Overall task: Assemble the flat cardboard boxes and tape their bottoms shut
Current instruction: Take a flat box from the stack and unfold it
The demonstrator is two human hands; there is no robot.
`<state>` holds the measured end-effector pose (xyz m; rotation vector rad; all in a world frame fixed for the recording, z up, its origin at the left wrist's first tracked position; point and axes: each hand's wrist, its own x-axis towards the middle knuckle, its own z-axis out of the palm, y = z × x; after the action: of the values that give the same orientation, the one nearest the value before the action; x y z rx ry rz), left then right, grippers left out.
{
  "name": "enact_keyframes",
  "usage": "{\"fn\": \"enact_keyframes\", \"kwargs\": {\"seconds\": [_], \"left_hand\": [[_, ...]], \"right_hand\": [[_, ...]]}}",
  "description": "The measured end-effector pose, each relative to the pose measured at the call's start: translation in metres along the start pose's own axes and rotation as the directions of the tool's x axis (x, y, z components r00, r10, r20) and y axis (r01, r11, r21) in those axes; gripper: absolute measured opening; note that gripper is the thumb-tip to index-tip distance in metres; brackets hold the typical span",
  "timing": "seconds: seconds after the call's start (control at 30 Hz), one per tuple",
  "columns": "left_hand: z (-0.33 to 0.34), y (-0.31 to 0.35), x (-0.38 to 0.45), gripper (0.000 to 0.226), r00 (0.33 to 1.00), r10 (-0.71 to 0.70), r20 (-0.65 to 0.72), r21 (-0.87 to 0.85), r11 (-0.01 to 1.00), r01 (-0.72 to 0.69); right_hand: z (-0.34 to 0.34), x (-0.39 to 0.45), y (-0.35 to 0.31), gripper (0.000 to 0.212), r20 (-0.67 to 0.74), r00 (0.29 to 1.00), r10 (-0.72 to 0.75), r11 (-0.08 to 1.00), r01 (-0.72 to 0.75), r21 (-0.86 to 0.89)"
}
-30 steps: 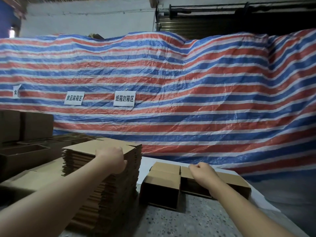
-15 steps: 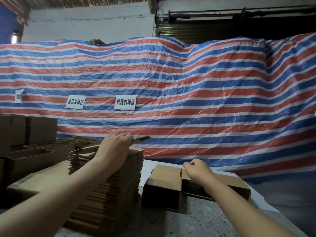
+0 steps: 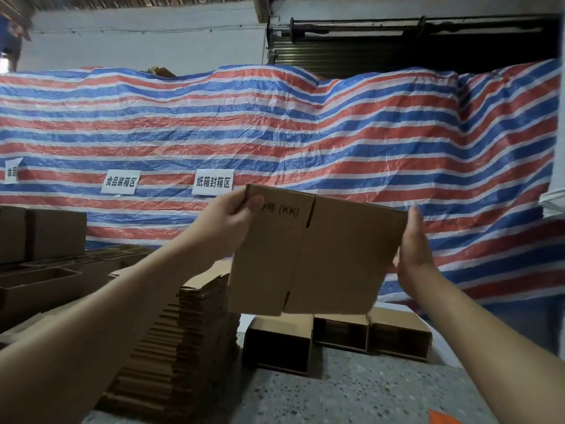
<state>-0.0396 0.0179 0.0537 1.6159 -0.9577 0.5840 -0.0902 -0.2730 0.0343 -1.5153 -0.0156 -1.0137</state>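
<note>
A flat brown cardboard box (image 3: 330,255) printed "(KK)" is held up in the air in front of me, above the table. My left hand (image 3: 232,221) pinches its upper left corner, thumb on the front face. My right hand (image 3: 412,249) lies against its right edge with the fingers fairly straight. Below and to the left stands a tall stack of flat boxes (image 3: 180,341). Under the raised box, assembled boxes (image 3: 279,341) lie on their sides on the speckled table (image 3: 367,399).
More assembled boxes (image 3: 46,240) are piled at the left. A red, white and blue striped tarp (image 3: 336,133) with white paper signs (image 3: 213,182) hangs behind the table. An orange object (image 3: 443,417) shows at the bottom right.
My left hand lifted the top flat box off the stack and brought it up to the middle. My right hand left the assembled box on the table and came up to the flat box's right edge.
</note>
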Motion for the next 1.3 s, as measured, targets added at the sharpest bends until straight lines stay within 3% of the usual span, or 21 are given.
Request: {"fn": "enact_keyframes", "kwargs": {"seconds": [0.1, 0.2, 0.27, 0.33, 0.5, 0.7, 1.0, 1.17, 1.3], "left_hand": [[0.014, -0.009, -0.002, 0.02, 0.995, -0.102, -0.011, -0.136, 0.986, 0.099], [0.035, -0.024, -0.005, 0.023, 0.965, -0.251, -0.075, -0.128, 0.962, 0.24], [0.05, -0.034, -0.01, 0.028, 0.928, -0.36, -0.097, -0.145, 0.928, 0.344], [0.065, -0.045, -0.02, 0.037, 0.906, -0.421, -0.036, -0.209, 0.89, 0.405], [0.095, -0.072, -0.059, 0.042, 0.886, -0.463, 0.027, -0.287, 0.845, 0.451], [0.117, -0.105, -0.1, 0.032, 0.848, -0.53, 0.019, -0.264, 0.815, 0.515], [0.128, -0.114, -0.124, 0.055, 0.797, -0.603, -0.04, -0.219, 0.783, 0.582], [0.13, -0.112, -0.123, 0.051, 0.779, -0.627, -0.012, -0.282, 0.749, 0.599], [0.132, -0.112, -0.122, 0.048, 0.774, -0.633, 0.007, -0.305, 0.736, 0.604]], "right_hand": [[-0.019, -0.003, -0.005, 0.07, 0.061, 0.998, -0.027, 0.998, 0.031, -0.059], [-0.031, -0.014, -0.001, 0.062, 0.017, 0.999, -0.035, 0.994, 0.037, -0.101], [-0.037, -0.025, 0.007, 0.059, 0.023, 1.0, 0.016, 0.993, -0.014, -0.116], [-0.047, -0.036, 0.02, 0.054, 0.093, 0.989, 0.113, 0.99, -0.104, -0.097], [-0.081, -0.072, 0.057, 0.045, 0.225, 0.919, 0.323, 0.944, -0.296, -0.147], [-0.096, -0.108, 0.089, 0.043, 0.215, 0.901, 0.376, 0.926, -0.37, -0.071], [-0.105, -0.125, 0.116, 0.045, 0.274, 0.893, 0.356, 0.934, -0.351, -0.07], [-0.11, -0.114, 0.114, 0.084, 0.284, 0.861, 0.421, 0.882, -0.462, 0.095], [-0.105, -0.106, 0.108, 0.063, 0.343, 0.835, 0.431, 0.867, -0.488, 0.097]]}}
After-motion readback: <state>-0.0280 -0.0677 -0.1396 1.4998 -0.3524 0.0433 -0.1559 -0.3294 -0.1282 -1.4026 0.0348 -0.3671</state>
